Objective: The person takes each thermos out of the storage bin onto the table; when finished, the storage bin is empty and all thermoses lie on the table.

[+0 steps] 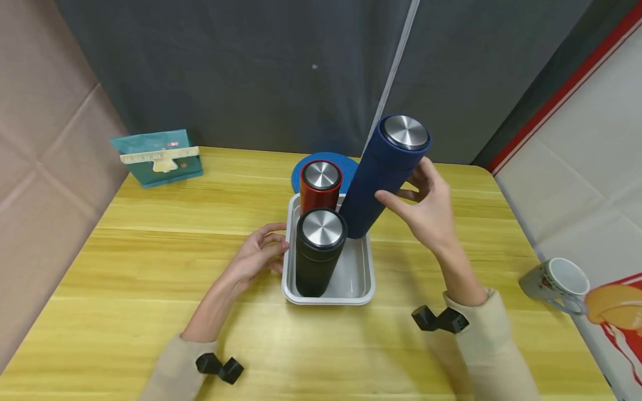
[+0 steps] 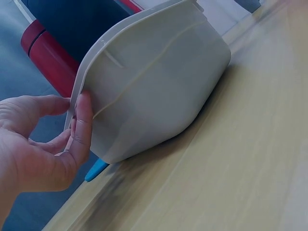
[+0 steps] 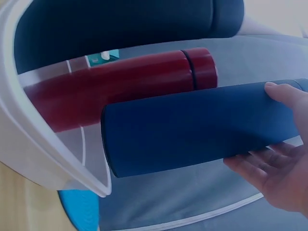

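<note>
Three vacuum flasks share the scene: a tall blue flask [image 1: 383, 178], tilted with its base at the far right corner of a grey plastic tub [image 1: 363, 284], and a red flask [image 1: 320, 186] and a black flask [image 1: 318, 253] standing upright inside the tub. The right hand [image 1: 426, 203] holds the blue flask near its steel-capped top, fingers and thumb curled round the body. The left hand [image 1: 258, 256] rests at the tub's left rim, fingers loosely bent and touching the wall, seemingly steadying it.

The step in hand looks like moving the blue flask at the tub's edge; whether it goes in or comes out cannot be told. Either way, the next move calls for keeping its base clear of the red flask just beside it.

The right wrist view shows the blue flask's base hanging above the tub floor. The left wrist view shows fingertips [image 2: 83, 113] pressed on the rim. Only the head view shows the blue mat [image 1: 326, 167], teal card [image 1: 157, 159] and mug [image 1: 557, 284] on the bench [image 1: 150, 250].
</note>
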Tool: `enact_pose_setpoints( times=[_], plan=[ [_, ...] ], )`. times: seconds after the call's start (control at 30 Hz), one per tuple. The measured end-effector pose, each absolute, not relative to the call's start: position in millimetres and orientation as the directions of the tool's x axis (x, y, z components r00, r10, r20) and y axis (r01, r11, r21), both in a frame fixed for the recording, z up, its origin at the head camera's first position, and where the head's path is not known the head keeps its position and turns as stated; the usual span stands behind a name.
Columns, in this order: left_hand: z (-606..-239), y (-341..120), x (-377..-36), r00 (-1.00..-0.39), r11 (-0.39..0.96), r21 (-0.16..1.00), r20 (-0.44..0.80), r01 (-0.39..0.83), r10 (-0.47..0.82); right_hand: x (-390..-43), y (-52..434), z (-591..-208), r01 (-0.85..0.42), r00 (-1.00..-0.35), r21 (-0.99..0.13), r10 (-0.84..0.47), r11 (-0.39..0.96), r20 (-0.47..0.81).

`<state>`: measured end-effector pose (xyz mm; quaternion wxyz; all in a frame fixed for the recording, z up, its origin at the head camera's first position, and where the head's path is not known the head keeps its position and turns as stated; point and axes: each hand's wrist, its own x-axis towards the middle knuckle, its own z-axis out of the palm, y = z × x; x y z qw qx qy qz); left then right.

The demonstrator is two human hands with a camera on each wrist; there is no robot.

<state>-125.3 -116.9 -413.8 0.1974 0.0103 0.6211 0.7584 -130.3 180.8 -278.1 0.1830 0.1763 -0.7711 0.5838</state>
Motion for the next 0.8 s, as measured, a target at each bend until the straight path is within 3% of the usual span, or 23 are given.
enact_pose_setpoints(
  times=[0.43, 0.8],
  plan=[
    [-410, -117, -123, -0.917, -0.098, 0.955, -0.237, -0.281, 0.320, -136, 199, -268, -0.503, -0.844, -0.805, 0.020, 0.315, 0.536],
    [-410, -114, -121, -0.918, -0.113, 0.953, -0.234, -0.282, 0.320, -140, 218, -286, -0.376, -0.870, -0.788, 0.106, 0.487, 0.481]
  ],
)
